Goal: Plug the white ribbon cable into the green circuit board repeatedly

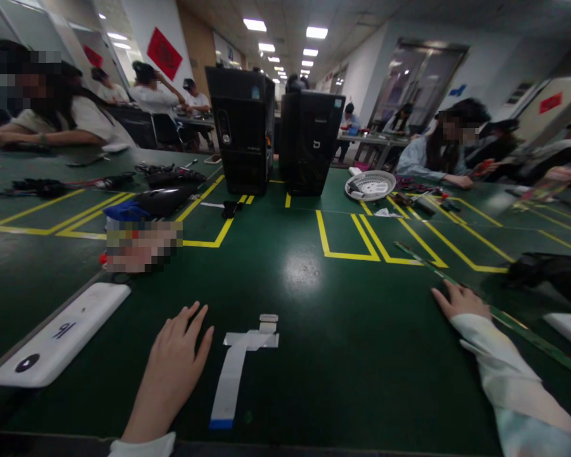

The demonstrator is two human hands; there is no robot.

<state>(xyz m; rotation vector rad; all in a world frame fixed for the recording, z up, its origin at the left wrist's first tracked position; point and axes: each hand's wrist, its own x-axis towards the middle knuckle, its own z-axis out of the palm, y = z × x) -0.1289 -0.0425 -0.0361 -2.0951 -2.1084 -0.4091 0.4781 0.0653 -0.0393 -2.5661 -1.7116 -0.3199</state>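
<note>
My left hand (178, 355) rests palm down on the green table, fingers spread and holding nothing. Just right of it lies a flat white ribbon cable (228, 384) with a blue end toward me. Clear tape (252, 340) crosses its far part, beside a small connector (268, 318). At the right, my right hand (464, 301) is palm down with its fingers stretched out. A long, narrow green circuit board strip (528, 330) runs diagonally along that hand's far side; whether the fingers touch it, I cannot tell.
A white device (61, 336) lies left. Two black computer towers (242, 139) stand at the back, with a white basket (370, 185) to their right. Cables (166, 174) and a black-and-blue item (152, 203) lie left, tools (423, 200) right. Several people sit around, one person (450, 149) at right.
</note>
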